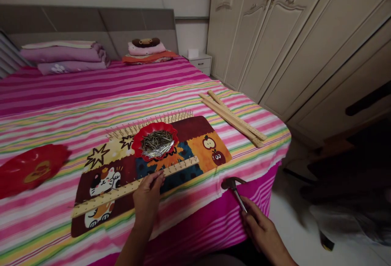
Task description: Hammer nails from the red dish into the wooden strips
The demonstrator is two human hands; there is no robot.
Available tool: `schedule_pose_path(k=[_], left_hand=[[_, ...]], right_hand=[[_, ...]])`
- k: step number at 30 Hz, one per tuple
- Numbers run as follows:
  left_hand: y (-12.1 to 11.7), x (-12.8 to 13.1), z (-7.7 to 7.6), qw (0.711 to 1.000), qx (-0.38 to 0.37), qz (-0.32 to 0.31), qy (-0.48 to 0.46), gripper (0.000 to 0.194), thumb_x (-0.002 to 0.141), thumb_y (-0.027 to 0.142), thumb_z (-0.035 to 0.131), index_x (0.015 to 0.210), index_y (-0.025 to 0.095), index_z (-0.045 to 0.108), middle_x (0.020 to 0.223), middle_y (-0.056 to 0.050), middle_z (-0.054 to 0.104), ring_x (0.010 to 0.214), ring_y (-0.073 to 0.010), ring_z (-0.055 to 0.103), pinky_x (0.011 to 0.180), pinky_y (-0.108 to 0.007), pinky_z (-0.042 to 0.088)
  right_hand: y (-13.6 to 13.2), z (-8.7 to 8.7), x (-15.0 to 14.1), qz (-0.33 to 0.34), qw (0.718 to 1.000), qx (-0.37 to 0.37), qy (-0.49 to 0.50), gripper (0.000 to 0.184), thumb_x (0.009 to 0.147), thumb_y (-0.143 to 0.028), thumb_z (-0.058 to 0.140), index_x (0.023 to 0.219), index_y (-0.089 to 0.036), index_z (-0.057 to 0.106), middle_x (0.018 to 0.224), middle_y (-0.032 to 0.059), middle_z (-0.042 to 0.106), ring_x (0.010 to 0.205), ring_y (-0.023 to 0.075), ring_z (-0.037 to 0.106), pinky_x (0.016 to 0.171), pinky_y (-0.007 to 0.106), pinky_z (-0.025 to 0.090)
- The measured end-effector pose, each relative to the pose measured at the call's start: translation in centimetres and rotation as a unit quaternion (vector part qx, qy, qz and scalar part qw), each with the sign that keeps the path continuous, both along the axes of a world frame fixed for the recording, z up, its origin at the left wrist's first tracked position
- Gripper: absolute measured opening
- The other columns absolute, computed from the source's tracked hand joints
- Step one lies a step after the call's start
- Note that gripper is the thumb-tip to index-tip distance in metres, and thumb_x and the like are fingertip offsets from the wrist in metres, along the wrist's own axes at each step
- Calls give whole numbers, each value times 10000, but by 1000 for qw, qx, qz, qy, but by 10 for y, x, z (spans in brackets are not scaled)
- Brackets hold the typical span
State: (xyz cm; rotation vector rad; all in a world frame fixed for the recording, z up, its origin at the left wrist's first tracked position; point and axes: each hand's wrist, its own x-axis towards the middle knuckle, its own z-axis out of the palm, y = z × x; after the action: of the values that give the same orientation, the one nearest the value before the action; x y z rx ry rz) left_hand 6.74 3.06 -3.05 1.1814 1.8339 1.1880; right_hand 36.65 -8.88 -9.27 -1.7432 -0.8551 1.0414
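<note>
My left hand (149, 188) is pinched closed at a pale wooden strip (117, 192) with a spaced row of upright nails. Whatever the fingertips hold is too small to make out. The strip lies across a patterned mat (210, 148) with a cartoon cat and apples. My right hand (258, 225) grips a claw hammer (235, 190) by its handle, head up, near the bed's front edge. Behind the strip, a red scalloped bowl (137, 146) holds many loose nails (157, 143). A second strip (134, 129), densely studded with nails, lies along the mat's far edge.
More wooden strips (230, 119) lie crossed on the striped bedsheet (183, 99) at right. A red dish (33, 170) sits at left. Folded bedding (65, 56) is stacked by the headboard. Wardrobe doors (262, 46) stand along the right, beyond the bed's edge.
</note>
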Motion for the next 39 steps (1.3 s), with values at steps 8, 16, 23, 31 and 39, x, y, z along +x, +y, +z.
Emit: schedule_pose_path(k=[8, 16, 23, 31, 39], left_hand=[[0, 8, -6, 999, -12, 33, -18, 341, 681, 466, 591, 866, 188, 664, 759, -11, 688, 674, -158, 645, 681, -293, 516], [0, 8, -8, 990, 62, -7, 127, 231, 756, 407, 526, 796, 222, 659, 817, -14, 663, 741, -154, 616, 711, -273, 471], [0, 5, -20, 981, 115, -15, 157, 213, 777, 369, 502, 787, 213, 646, 782, -13, 655, 698, -141, 603, 665, -255, 469], [0, 6, -20, 971, 146, -22, 189, 182, 789, 328, 491, 730, 214, 619, 725, -4, 633, 680, -136, 586, 666, -244, 463], [2, 6, -20, 975, 134, -20, 176, 177, 785, 325, 498, 761, 212, 632, 788, -19, 657, 763, -150, 612, 746, -262, 469]], right_hand=[[-10, 21, -20, 7, 995, -31, 92, 584, 748, -523, 575, 1234, -201, 545, 563, -54, 543, 440, 107, 458, 406, 188, 387], [25, 94, -62, 226, 969, 90, -40, 400, 878, -343, 456, 1256, -246, 543, 637, -25, 625, 527, 132, 556, 552, 206, 490], [66, 119, -109, 348, 909, 204, -103, 416, 894, -170, 388, 1296, -241, 466, 930, 24, 685, 750, 150, 650, 690, 240, 527], [77, 119, -125, 384, 873, 233, -191, 463, 891, -129, 366, 1352, -163, 404, 1155, 130, 644, 1055, 221, 610, 883, 353, 503], [62, 121, -101, 351, 895, 232, -147, 441, 910, -158, 392, 1343, -241, 413, 1242, 49, 616, 1131, 165, 572, 944, 273, 465]])
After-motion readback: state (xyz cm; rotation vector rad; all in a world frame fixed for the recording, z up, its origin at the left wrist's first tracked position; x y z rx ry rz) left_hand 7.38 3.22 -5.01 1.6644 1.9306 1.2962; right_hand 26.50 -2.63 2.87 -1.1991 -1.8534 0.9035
